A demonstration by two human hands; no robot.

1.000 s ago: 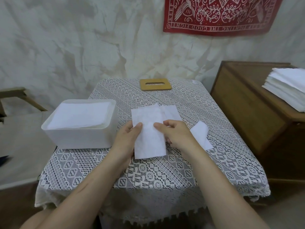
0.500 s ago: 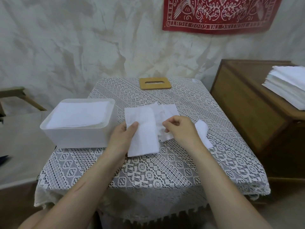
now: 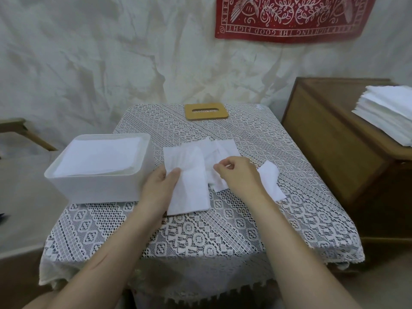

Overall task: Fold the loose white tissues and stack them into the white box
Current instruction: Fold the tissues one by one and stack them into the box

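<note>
— What sits on the left side of the desk (image 3: 200, 237)?

— A white box (image 3: 98, 190), open on top, near the left edge of the lace cloth. Stacked tissues (image 3: 98, 157) lie flat in it, filling it nearly to the rim.

— And the left hand (image 3: 159, 186)?

— Just right of the box. It pinches a folded tissue (image 3: 189, 186) by its left edge, thumb on top, the other fingers hidden beneath. The tissue is a tall rectangle with its near end low over the cloth; whether it touches I cannot tell.

— What lies past it?

— Loose tissues (image 3: 223, 150), overlapping and creased, flat on the desk beyond and to the right of the folded one. At the far edge of the desk, well apart from them, lies a flat wooden lid (image 3: 206, 111) with a slot.

— The right hand (image 3: 240, 175)?

— Over the loose tissues, fingers curled, thumb and forefinger close together. Whether they pinch a sheet I cannot tell.

— Anything further right?

— One more tissue (image 3: 272, 181) slants across the cloth, partly hidden by the right wrist. Beside the desk stands a wooden cabinet (image 3: 330, 139), and on it a stack of white sheets (image 3: 388, 114). A red cloth (image 3: 289, 18) hangs on the wall above.
</note>
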